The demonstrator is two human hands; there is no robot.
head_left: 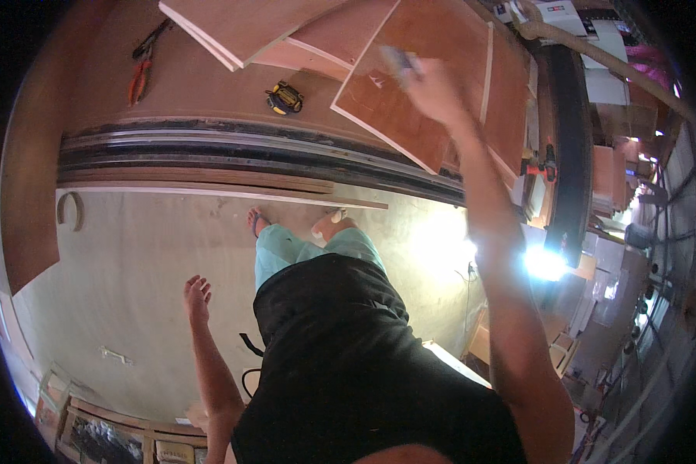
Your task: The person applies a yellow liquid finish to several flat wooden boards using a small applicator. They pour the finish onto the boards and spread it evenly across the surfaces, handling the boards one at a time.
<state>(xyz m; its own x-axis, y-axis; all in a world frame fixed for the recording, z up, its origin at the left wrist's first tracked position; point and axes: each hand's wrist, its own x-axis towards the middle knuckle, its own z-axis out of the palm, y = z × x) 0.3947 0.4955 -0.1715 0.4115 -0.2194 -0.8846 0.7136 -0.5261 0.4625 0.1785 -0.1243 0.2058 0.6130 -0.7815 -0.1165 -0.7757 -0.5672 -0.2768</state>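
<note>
Head view: right hand (433, 91) at 1 o'clock grips blurred marker (398, 60) over plywood panel (410, 116); left hand (197, 298) at 8 o'clock hangs open, empty.

Boards (417, 85): reddish-brown wood veneer, smooth, matt, pale raw edges.
Worktop (209, 85): brown wood sheet, matt, with a dark metal rail (232, 147) along its front, dull sheen.
Tape measure (284, 97): yellow and black plastic, slightly glossy.
Pliers (139, 73): metal, orange-red plastic grips.
Floor (147, 247): pale concrete, rough, dusty.
Shirt (363, 363): black cloth, matt.
Trousers (286, 251): pale green cloth.
</note>
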